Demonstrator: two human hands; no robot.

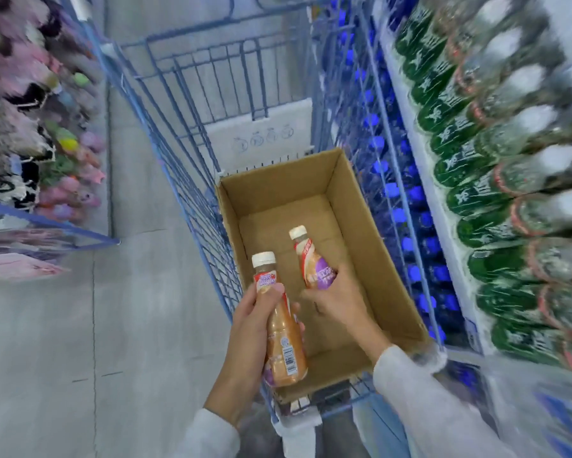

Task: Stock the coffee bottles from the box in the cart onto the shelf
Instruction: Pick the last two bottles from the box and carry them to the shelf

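Note:
An open cardboard box point(354, 206) sits inside the blue wire cart point(185, 180). My left hand point(254, 328) grips a tan coffee bottle point(283, 345) with a white cap, held above the box's near left edge. My right hand point(337, 299) reaches into the box and grips a second coffee bottle point(311, 259) with a purple and red label. Nothing else shows on the box floor. The shelf point(450, 206) runs along the right side of the cart.
The right shelf holds rows of green-labelled bottles point(469, 193) above and blue-capped bottles point(393, 190) lower down, blurred. A rack of pink and dark goods point(30, 127) stands at the left. Grey floor point(79, 325) lies between the rack and the cart.

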